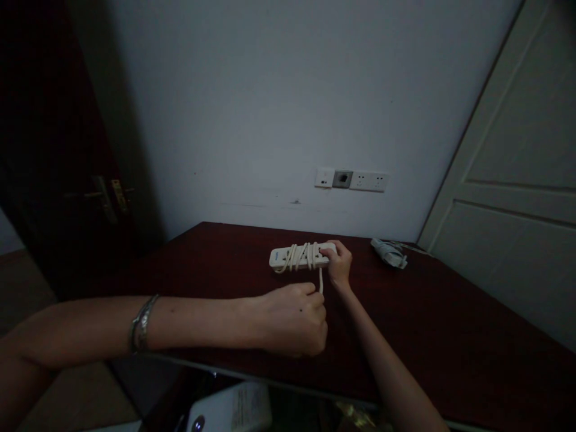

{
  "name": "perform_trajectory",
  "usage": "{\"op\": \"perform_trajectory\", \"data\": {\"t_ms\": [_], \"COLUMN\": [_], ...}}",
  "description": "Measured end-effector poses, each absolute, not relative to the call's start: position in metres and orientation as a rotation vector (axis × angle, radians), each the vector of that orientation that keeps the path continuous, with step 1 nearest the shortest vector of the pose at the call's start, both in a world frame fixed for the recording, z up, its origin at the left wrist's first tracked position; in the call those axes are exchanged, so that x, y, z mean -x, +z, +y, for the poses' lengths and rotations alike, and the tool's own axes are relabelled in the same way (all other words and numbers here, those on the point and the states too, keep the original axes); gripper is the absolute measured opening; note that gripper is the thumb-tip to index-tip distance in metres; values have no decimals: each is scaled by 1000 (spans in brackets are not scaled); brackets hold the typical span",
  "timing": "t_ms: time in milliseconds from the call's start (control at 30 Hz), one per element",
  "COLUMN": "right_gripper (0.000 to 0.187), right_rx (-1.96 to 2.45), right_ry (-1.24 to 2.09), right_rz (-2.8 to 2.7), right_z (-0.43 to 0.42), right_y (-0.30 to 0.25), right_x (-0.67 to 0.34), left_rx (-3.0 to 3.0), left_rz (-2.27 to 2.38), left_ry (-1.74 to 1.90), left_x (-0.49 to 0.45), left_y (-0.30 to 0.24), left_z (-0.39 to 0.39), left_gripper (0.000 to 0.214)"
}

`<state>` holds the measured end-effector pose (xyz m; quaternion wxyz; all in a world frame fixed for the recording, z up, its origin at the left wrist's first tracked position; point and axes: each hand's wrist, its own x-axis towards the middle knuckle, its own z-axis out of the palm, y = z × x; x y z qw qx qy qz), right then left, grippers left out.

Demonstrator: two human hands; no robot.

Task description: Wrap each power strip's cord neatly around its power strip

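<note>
A white power strip (279,257) is held above the dark red desk, its own cord (294,257) wound around its body in several turns. My right hand (339,263) grips the strip's right end, thumb on top. Nearer to me, my left hand (297,318) is closed in a fist around the loose stretch of cord, which runs up from it to the underside of the strip. A bracelet circles my left wrist. The cord's far end is hidden by my left hand.
The dark red desk (234,252) meets a pale wall with a row of sockets (351,179). Another bundled light-coloured cord or strip (389,253) lies at the back right. Beneath the front edge sits a white box-like object (231,411). A pale door (504,198) stands right, a dark door (54,150) left.
</note>
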<state>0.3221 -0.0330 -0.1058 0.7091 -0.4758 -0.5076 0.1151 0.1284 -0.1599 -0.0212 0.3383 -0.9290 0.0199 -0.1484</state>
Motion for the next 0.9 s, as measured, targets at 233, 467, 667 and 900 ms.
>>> {"op": "perform_trajectory", "data": {"t_ms": [233, 467, 667, 900], "right_gripper": [16, 16, 19, 19], "right_rx": [1037, 937, 806, 694], "right_ry": [369, 574, 722, 833], "right_rz": [-1342, -1454, -1281, -991], "right_z": [-48, -61, -61, -58], "right_y": [-106, -104, -98, -93], "right_x": [-327, -300, -296, -302], "left_rx": [2470, 2717, 3245, 3814], "left_rz": [-95, -319, -703, -1224], "left_ry": [-376, -368, -506, -875], "left_x": [-116, -110, -112, -138], "left_y": [52, 64, 22, -51], "left_z": [-87, 0, 44, 54], "left_gripper": [35, 31, 30, 31]}}
